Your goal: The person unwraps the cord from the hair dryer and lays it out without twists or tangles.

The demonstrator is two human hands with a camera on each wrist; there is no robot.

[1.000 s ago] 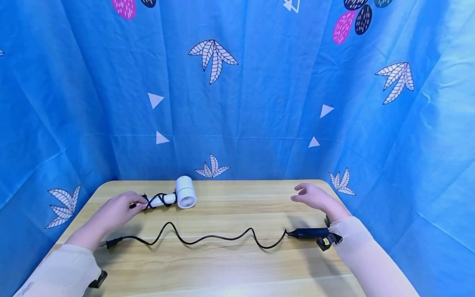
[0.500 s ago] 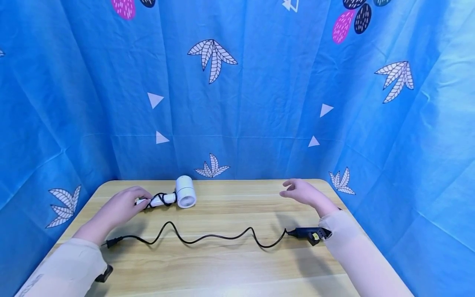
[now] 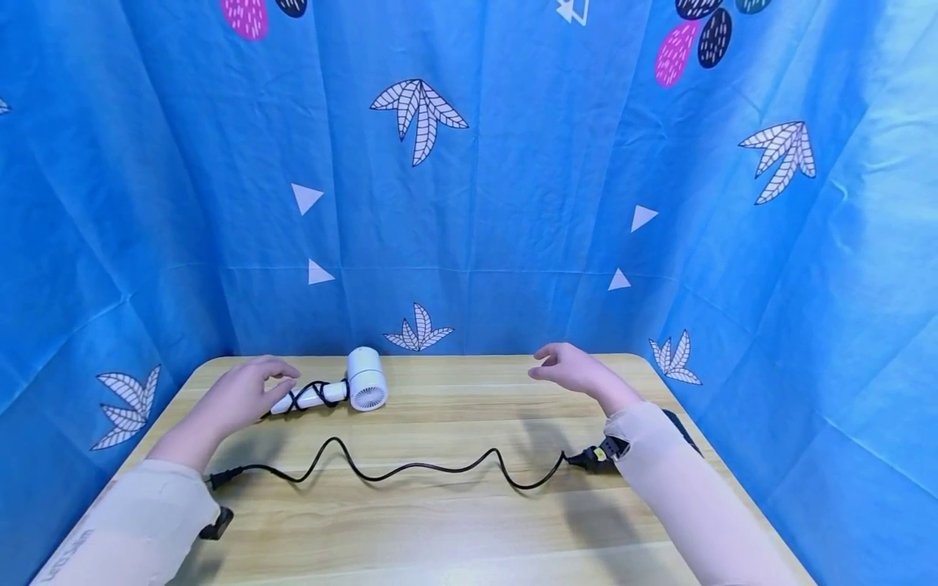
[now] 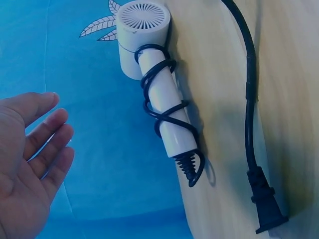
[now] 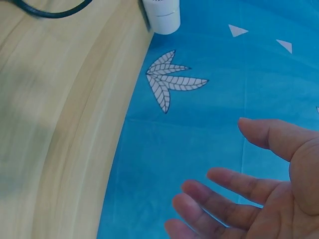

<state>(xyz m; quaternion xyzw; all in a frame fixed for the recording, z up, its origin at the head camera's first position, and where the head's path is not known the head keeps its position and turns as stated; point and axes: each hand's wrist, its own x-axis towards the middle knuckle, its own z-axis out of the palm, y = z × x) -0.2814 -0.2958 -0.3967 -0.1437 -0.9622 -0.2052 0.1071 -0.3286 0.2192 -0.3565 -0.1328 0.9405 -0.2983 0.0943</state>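
A white hair dryer (image 3: 366, 381) lies at the back left of the table, its black cord (image 4: 172, 119) wound round the handle. Close to the handle end, my left hand (image 3: 238, 399) hovers with loosely bent fingers, apart from the dryer in the left wrist view. My right hand (image 3: 582, 378) is held over the table's right side, fingers relaxed and nothing in them. Below its sleeve lies a dark appliance, mostly hidden; a dark textured end (image 3: 683, 429) shows beyond the sleeve. From it a wavy black power cord (image 3: 414, 466) runs left to a two-pin plug (image 4: 269, 209).
The wooden table (image 3: 440, 529) has blue patterned curtain (image 3: 469, 203) standing along its back and sides. Each wrist carries a small black camera mount, the left one (image 3: 216, 523) hanging under the sleeve.
My right hand has moved left and slightly back, its sleeve now covering more of the dark appliance. My left hand has shifted slightly right and back and now shows apart from the dryer's handle.
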